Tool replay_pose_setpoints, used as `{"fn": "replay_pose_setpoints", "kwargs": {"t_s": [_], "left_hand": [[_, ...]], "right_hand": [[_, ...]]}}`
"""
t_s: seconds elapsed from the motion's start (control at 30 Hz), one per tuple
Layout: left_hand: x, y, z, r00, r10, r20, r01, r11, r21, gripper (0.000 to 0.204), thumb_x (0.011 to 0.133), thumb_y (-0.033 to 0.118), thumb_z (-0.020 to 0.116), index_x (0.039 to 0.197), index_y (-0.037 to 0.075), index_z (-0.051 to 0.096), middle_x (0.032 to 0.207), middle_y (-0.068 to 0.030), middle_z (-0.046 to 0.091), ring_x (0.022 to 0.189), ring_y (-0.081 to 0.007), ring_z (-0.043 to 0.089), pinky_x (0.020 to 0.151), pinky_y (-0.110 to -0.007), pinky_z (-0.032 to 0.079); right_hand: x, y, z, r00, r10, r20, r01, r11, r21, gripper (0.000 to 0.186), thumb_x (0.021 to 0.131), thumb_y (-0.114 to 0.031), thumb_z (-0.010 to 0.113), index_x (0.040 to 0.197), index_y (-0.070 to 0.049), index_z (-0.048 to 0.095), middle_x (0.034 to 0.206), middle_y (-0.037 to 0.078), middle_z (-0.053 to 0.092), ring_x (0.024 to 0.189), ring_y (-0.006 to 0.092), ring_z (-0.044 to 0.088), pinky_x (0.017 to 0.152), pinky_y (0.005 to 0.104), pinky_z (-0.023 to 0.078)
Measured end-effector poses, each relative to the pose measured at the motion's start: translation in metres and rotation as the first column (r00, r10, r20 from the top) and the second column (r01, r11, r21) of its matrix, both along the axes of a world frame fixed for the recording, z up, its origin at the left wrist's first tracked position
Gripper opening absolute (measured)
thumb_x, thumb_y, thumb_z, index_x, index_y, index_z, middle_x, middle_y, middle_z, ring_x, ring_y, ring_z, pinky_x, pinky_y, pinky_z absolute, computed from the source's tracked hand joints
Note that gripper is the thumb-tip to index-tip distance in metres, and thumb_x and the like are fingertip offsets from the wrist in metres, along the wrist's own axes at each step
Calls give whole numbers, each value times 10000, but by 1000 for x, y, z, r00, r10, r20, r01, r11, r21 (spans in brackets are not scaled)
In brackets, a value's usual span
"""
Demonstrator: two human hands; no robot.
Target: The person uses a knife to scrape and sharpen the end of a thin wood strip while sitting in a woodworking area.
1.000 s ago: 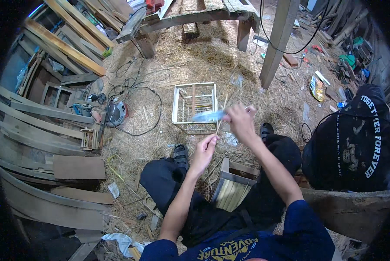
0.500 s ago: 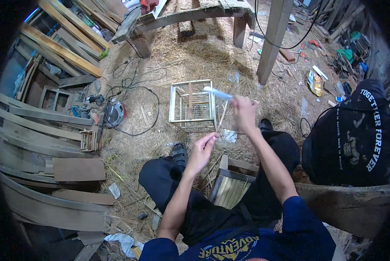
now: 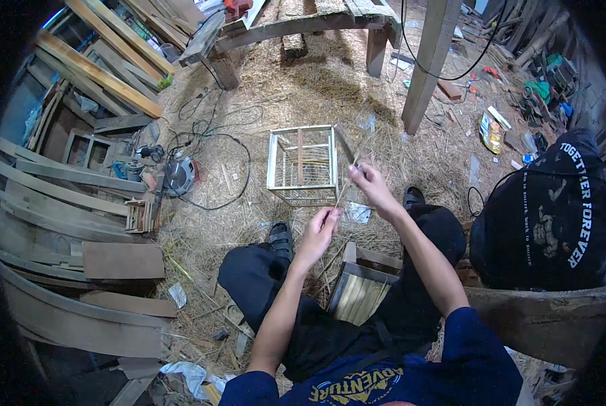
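My right hand point(image 3: 374, 185) is closed around a knife point(image 3: 344, 144), its blade slanting up and to the left beside the cage's right edge. Below and to the left, my left hand point(image 3: 318, 235) pinches the lower end of a thin wooden stick point(image 3: 343, 194), which slants up toward my right hand. Just beyond both hands stands a small cage point(image 3: 269, 162) with a pale wooden frame, thin bars and one reddish-brown upright strip. The knife's handle is mostly hidden in my fingers.
A wooden box point(image 3: 347, 271) stands between my legs. To the left lie a circular saw point(image 3: 179, 177), tangled black cables point(image 3: 247, 162) and stacked planks point(image 3: 79, 176). A wooden post point(image 3: 428, 68) and workbench point(image 3: 303, 28) stand ahead; a black printed cloth bundle point(image 3: 536, 216) is at the right.
My right hand has moved slightly down and left, closer to the stick. The knife has turned from lying nearly level to pointing more steeply upward. My left hand stays nearly in place.
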State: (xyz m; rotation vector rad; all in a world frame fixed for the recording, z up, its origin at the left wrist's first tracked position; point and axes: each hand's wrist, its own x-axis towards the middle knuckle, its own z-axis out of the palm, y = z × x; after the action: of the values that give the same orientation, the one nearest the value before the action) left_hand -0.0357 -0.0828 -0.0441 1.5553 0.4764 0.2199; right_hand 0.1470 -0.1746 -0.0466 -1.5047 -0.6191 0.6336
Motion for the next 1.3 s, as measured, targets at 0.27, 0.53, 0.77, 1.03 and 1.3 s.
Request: {"fn": "replay_pose_setpoints", "kwargs": {"t_s": [0.27, 0.53, 0.77, 1.03, 1.3], "left_hand": [[1, -3, 16, 994, 58, 89, -19, 919, -393, 270, 1051, 277, 511, 1204, 63, 572, 780, 42, 482, 589, -16, 349, 494, -180, 280], [-1, 13, 7, 967, 240, 88, -182, 888, -423, 168, 1051, 204, 493, 1090, 61, 571, 779, 28, 495, 602, -23, 370, 527, -184, 303], [-1, 12, 8, 982, 176, 61, -133, 891, -435, 139, 1038, 134, 483, 1103, 61, 581, 792, 28, 497, 609, -27, 363, 526, -194, 287], [-1, 10, 7, 978, 208, 19, -177, 872, -457, 137, 1045, 165, 489, 1102, 75, 575, 779, 49, 460, 639, -20, 359, 506, -190, 244], [4, 18, 11, 966, 247, 80, -171, 838, -519, 125, 1048, 170, 492, 1035, 68, 563, 711, 45, 436, 579, -35, 324, 489, -219, 236]], "right_hand": [[-9, 1, -10, 982, 132, 132, -131, 991, -17, 417, 1039, -423, 505, 1059, -22, 617, 891, 3, 590, 839, 126, 523, 761, 304, 438], [-23, -15, 23, 812, 4, 584, 57, 995, -85, 349, 1042, -329, 430, 1044, -26, 603, 962, 180, 648, 911, 373, 614, 796, 446, 465], [-33, -10, 12, 572, 230, 787, -206, 969, -133, 290, 1003, -293, 502, 1094, -30, 587, 935, 157, 587, 923, 351, 558, 831, 429, 414], [-30, -3, 11, 425, 221, 878, -137, 974, -179, 299, 973, -340, 525, 1019, -49, 578, 885, 123, 556, 878, 309, 543, 819, 411, 393], [-25, -2, 12, 402, 168, 900, 43, 978, -202, 242, 944, -310, 575, 987, -73, 586, 874, 98, 585, 872, 284, 561, 806, 394, 395]]}}
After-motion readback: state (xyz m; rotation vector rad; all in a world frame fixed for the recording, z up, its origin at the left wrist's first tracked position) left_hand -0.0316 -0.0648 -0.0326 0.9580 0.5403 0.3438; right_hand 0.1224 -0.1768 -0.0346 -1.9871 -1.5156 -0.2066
